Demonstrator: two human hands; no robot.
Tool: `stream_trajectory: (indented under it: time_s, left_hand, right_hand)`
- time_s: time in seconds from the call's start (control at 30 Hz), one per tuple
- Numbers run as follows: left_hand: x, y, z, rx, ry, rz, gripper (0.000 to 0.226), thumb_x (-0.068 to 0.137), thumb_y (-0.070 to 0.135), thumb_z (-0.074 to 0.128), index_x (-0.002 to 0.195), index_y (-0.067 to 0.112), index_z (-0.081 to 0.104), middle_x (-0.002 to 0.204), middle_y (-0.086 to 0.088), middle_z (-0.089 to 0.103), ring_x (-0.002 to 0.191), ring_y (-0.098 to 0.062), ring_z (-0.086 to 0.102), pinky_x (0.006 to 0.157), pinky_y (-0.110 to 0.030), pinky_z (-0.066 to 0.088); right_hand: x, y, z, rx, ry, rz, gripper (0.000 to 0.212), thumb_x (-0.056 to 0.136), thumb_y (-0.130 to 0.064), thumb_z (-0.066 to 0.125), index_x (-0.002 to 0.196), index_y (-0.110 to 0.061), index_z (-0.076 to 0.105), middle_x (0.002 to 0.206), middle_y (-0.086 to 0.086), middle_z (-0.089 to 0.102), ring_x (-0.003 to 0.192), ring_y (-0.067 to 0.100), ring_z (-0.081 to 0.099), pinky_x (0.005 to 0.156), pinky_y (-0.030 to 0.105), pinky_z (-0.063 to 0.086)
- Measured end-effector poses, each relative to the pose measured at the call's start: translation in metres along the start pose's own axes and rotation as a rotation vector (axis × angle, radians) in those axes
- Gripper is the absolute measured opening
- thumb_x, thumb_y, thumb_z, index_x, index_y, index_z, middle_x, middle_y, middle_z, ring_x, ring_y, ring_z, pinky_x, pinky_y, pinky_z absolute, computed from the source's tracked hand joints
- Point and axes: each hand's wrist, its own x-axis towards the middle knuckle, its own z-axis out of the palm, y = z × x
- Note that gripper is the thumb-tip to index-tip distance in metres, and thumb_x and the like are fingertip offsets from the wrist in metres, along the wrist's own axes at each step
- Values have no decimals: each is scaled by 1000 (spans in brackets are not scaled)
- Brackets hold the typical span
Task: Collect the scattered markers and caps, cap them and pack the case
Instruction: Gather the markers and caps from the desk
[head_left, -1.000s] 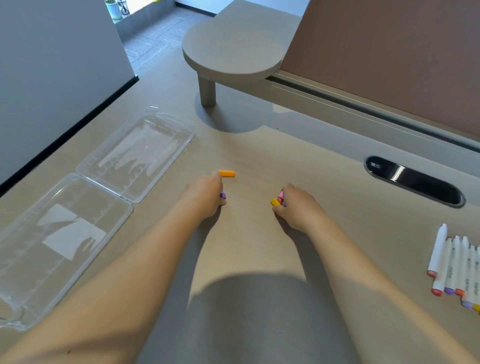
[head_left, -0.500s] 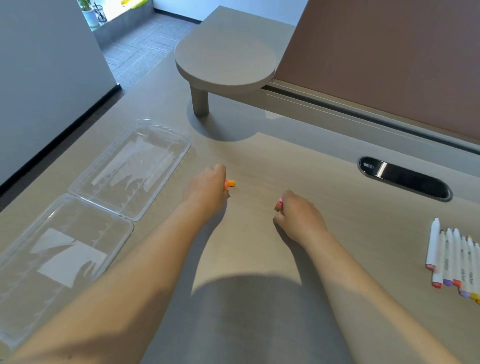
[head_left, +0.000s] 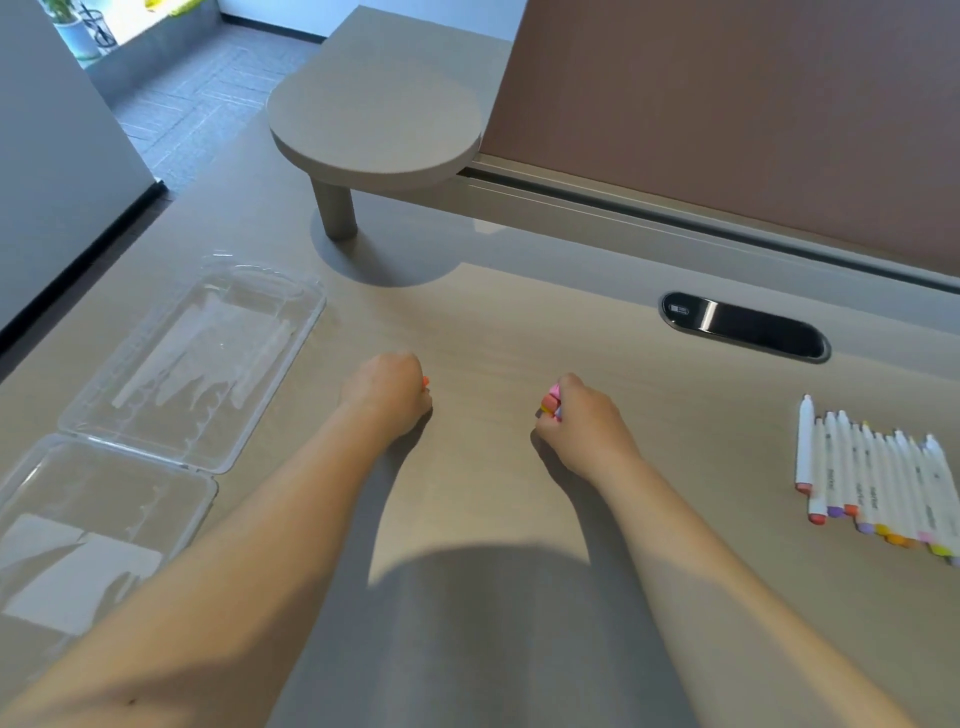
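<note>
Both hands rest on the wooden desk (head_left: 493, 332), fists curled. The left hand (head_left: 387, 392) grips an orange cap (head_left: 425, 382), only its tip showing. The right hand (head_left: 582, 423) holds a cluster of coloured caps (head_left: 551, 402), pink and orange among them. The clear plastic case (head_left: 156, 415) lies open at far left. A row of white markers (head_left: 872, 478) lies at right, well apart from the hands

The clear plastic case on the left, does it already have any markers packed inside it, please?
No, the open clear case holds no markers; the markers lie in a row on the table at the right.
</note>
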Motion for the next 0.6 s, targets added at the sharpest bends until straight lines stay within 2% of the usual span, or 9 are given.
stream_trajectory:
  time_s: [0.13,0.2,0.27,0.4,0.5,0.6]
  left_hand:
    - [-19,23,5,-140,-31,11,18,90,16,47,96,2,57,101,-22,60,96,-36,54,76,-33,43]
    - [-29,42,8,-201,-57,39,9,89,14,47,87,8,53,85,-16,56,84,-30,50,68,-29,37]
    - [-40,65,15,-230,-69,88,8,90,14,46,83,9,48,77,-9,51,80,-27,47,66,-28,34]
    - [-67,113,37,-302,-94,192,9,92,19,47,86,12,47,95,-15,61,99,-31,55,79,-33,43]
    - [-86,148,59,-335,-114,255,9,92,21,49,86,15,47,101,-16,62,101,-31,55,80,-33,42]
    - [-101,181,78,-367,-120,297,9,91,18,50,85,14,46,94,-13,60,100,-31,55,78,-32,41]
  right_hand:
    - [-13,16,-10,73,13,38,11,87,-10,46,90,-14,36,69,-12,37,82,21,41,71,24,31]
    - [-22,28,-18,83,38,40,11,87,-10,46,89,-14,36,68,-12,35,81,22,41,70,24,30]
    - [-33,43,-25,89,78,51,10,86,-10,46,88,-14,37,70,-9,39,81,22,41,69,24,30]
    - [-61,86,-37,84,118,99,9,87,-9,44,88,-15,38,80,-1,45,80,23,42,66,26,32]
    - [-83,124,-42,85,128,144,8,88,-8,43,87,-14,38,83,-1,46,80,23,43,63,27,31]
    - [-99,155,-44,40,127,181,8,90,-10,42,88,-15,36,90,3,48,80,23,44,68,27,32]
